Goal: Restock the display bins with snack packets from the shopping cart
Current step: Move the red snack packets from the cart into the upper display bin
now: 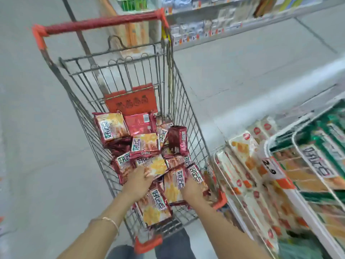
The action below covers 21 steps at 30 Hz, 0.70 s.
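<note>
A wire shopping cart (188,101) with a red handle holds several red-and-yellow snack packets (145,144). Both of my hands reach down into its near end. My left hand (138,182) lies on a packet (155,166) with its fingers curled over the packet's near edge. My right hand (192,189) grips the lower end of another packet (176,181), its fingertips hidden underneath. To the right stand wire display bins (283,139) with white-and-orange packets (248,156) and green-edged packets (321,165).
A price tag (270,167) hangs on the bin front. Store shelves (214,28) with boxed goods run along the far side of the aisle. Grey floor (37,128) lies to the left of the cart and between cart and shelves.
</note>
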### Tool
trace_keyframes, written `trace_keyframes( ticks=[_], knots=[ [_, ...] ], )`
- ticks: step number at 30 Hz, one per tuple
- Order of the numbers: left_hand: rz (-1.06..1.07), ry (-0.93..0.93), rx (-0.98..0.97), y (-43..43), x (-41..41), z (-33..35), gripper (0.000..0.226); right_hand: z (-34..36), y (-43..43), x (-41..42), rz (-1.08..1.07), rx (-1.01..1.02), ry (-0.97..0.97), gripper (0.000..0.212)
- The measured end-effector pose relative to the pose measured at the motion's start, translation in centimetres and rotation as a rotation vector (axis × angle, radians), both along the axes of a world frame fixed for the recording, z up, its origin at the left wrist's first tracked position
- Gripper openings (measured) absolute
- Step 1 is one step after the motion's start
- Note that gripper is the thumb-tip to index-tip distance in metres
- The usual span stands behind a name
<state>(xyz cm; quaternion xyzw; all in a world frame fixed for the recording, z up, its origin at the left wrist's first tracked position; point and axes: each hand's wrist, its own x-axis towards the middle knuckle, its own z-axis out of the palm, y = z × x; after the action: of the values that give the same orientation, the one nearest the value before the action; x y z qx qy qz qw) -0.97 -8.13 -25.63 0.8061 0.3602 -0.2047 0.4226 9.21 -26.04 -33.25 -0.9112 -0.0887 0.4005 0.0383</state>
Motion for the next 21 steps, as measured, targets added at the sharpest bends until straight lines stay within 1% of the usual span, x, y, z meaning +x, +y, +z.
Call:
trace_keyframes(
  ticks=[1, 2, 3, 5, 8, 10, 12, 13, 14, 15, 16, 17, 18, 19, 20, 21],
  knots=[
    [0.037, 0.025, -0.026, 0.0, 0.4, -0.2, 0.039, -0.9, 0.0, 0.3, -0.038, 0.036, 0.018, 0.056],
    [0.080, 0.045, -0.043, 0.0, 0.8, -0.4, 0.041, -1.4, 0.0, 0.9, -0.029, 0.037, 0.037, 0.059],
    [0.132, 0.068, -0.071, 0.2, 1.1, -0.5, 0.043, -1.1, 0.1, 1.5, 0.002, 0.038, 0.052, 0.058],
    [0.222, 0.089, -0.122, 0.7, 1.7, -0.9, 0.049, 0.7, 0.3, 2.9, 0.054, 0.103, 0.034, 0.050],
    [0.288, 0.085, -0.211, 1.2, 3.3, -0.4, 0.068, 3.9, 0.8, 5.3, 0.236, 0.308, -0.003, 0.045],
    [0.259, 0.095, -0.302, 1.4, 4.8, 0.1, 0.083, 5.3, 1.5, 7.2, 0.251, 0.454, 0.104, 0.043],
    [0.216, 0.169, -0.381, 1.8, 6.2, 0.5, 0.114, 5.9, 2.4, 8.5, 0.178, 0.548, 0.296, 0.040],
    [0.215, 0.216, -0.406, 2.2, 6.3, 0.4, 0.124, 5.8, 2.8, 9.1, 0.145, 0.586, 0.358, 0.039],
    [0.233, 0.221, -0.423, 2.4, 6.4, 0.6, 0.118, 5.8, 3.4, 9.6, 0.115, 0.616, 0.386, 0.041],
    [0.287, 0.208, -0.434, 2.8, 6.2, 0.6, 0.095, 5.6, 4.0, 10.2, 0.061, 0.641, 0.382, 0.043],
    [0.354, 0.158, -0.439, 3.2, 5.8, 0.6, 0.066, 5.3, 4.6, 10.7, -0.010, 0.670, 0.345, 0.044],
    [0.429, 0.109, -0.445, 3.5, 5.2, 0.3, 0.050, 4.9, 5.5, 11.4, -0.093, 0.678, 0.254, 0.041],
    [0.492, 0.074, -0.440, 3.8, 4.5, 0.3, 0.048, 4.5, 6.4, 12.1, -0.139, 0.681, 0.117, 0.038],
    [0.545, 0.034, -0.443, 4.1, 3.6, 0.2, 0.056, 3.8, 7.4, 12.7, -0.125, 0.660, -0.024, 0.043],
    [0.583, -0.003, -0.440, 4.2, 2.9, 0.2, 0.068, 2.9, 8.6, 13.3, -0.011, 0.599, -0.139, 0.050],
    [0.627, -0.013, -0.437, 4.3, 2.2, 0.0, 0.075, 2.0, 9.7, 13.8, 0.218, 0.481, -0.232, 0.060]
  ],
)
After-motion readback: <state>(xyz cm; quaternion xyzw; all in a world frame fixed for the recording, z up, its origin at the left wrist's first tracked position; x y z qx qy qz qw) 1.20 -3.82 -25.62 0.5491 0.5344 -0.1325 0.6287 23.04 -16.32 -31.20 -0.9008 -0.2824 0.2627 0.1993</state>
